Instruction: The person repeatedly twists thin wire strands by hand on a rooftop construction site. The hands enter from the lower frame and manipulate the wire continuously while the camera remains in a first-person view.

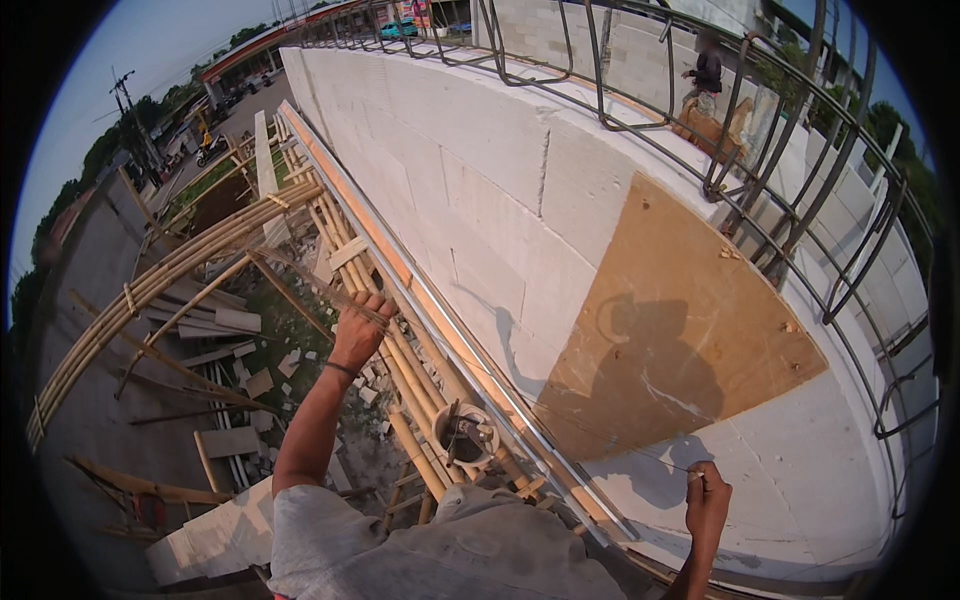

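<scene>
My left hand (364,330) is raised over the bamboo scaffold and closed around a bundle of thin wire (319,281), whose strands stick out to the upper left. My right hand (707,495), low at the right, pinches a thin strand (660,459) between thumb and fingers. That strand runs leftward across the wall face and fades from sight. Before me stands a wall of pale lightweight blocks (480,202). A brown plywood panel (675,255) covers part of it, with my shadow falling on it. Between my arms sits a bucket (478,412) with tools inside, partly hidden in shade.
Metal profiles (435,296) and an orange-toned board run along the wall's foot. Bamboo poles (405,375) form the scaffold, with a bamboo rail (195,247) at left. Rubble (289,364) lies below. A rebar cage (795,142) tops the wall; another person (705,71) is beyond it.
</scene>
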The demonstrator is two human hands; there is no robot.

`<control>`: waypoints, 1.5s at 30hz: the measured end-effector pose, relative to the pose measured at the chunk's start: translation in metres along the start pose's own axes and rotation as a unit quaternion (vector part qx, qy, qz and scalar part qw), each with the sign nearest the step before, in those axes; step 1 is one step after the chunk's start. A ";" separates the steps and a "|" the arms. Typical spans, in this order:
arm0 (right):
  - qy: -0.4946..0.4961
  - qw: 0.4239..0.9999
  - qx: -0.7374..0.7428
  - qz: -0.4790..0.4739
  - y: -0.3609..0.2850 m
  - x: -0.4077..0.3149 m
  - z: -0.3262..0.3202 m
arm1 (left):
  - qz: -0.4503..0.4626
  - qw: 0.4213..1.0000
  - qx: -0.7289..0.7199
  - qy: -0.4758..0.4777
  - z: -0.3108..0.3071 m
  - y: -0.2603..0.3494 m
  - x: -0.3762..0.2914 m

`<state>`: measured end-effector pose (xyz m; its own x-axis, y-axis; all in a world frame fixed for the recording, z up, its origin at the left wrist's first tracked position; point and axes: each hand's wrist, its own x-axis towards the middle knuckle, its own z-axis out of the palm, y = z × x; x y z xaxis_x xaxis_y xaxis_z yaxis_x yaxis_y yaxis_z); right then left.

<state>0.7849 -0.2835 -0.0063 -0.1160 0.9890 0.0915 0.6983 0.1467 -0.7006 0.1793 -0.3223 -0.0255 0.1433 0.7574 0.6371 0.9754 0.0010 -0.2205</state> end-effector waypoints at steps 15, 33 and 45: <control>0.011 1.000 -0.005 0.017 0.005 -0.005 -0.003 | -0.025 0.996 0.075 0.032 -0.025 -0.020 0.010; 0.019 1.000 0.008 0.018 0.025 -0.010 0.003 | -0.014 0.995 0.075 0.067 -0.044 -0.045 0.011; -0.057 0.904 0.423 -0.008 0.040 -0.013 -0.016 | -0.052 0.987 0.143 0.048 -0.053 -0.064 0.005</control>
<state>0.8252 -0.2907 -0.0242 -0.2266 0.9717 0.0671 -0.0894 0.0479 -0.9948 0.1263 -0.3525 0.0310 0.0743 0.6780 0.7313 0.9003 0.2698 -0.3416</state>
